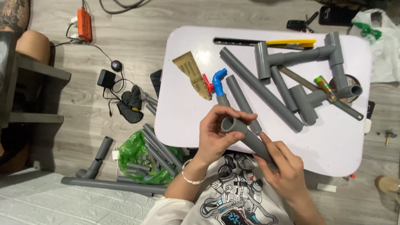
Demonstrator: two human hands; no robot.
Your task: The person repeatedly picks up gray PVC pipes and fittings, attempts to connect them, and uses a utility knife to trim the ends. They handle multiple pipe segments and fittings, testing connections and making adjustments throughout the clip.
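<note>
My left hand (pixel 216 133) grips the open socket end of a grey plastic pipe (pixel 246 135) at the near edge of a small white table (pixel 333 146). My right hand (pixel 283 166) holds the same pipe lower down, near my chest. Just beyond the hands lie a blue tap with a red handle (pixel 216 82) on a short grey stub, a short grey pipe (pixel 242 102) and a long grey pipe (pixel 260 89). A silver bracelet is on my left wrist.
On the table: a sheet of sandpaper (pixel 192 74), a yellow-handled tool (pixel 291 43), joined grey pipe fittings (pixel 316 54), a small glue tube (pixel 325 86). On the floor at left: a green bag of pipes (pixel 141 156), loose pipes (pixel 112 184), black gloves (pixel 130 104), an orange power strip (pixel 84 24).
</note>
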